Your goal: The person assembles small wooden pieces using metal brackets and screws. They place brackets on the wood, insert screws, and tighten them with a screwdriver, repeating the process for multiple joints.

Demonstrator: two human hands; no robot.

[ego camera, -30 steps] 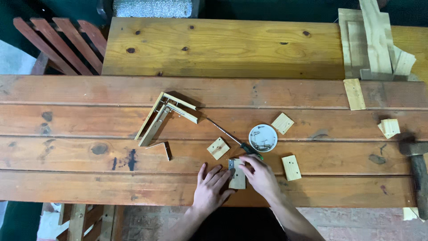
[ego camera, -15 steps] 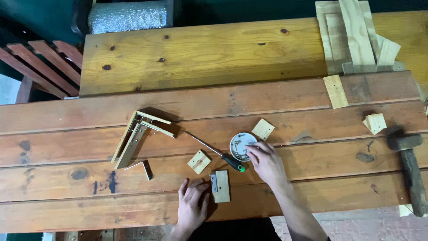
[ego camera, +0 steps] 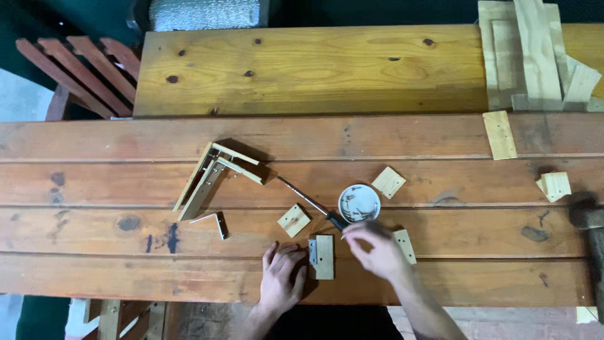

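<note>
Left hand [ego camera: 281, 277] lies flat, fingers spread, against the block [ego camera: 323, 256] with its metal hinge, near the bench's [ego camera: 94, 277] front edge. Right hand [ego camera: 376, 250] is pinched, grip contents unclear, just below the dish [ego camera: 359, 203]; half a second ago it reached at the dish. Screwdriver [ego camera: 311, 204] lies between. Bare plank lies left; a hammer [ego camera: 590, 239] lies at the right edge.
</note>
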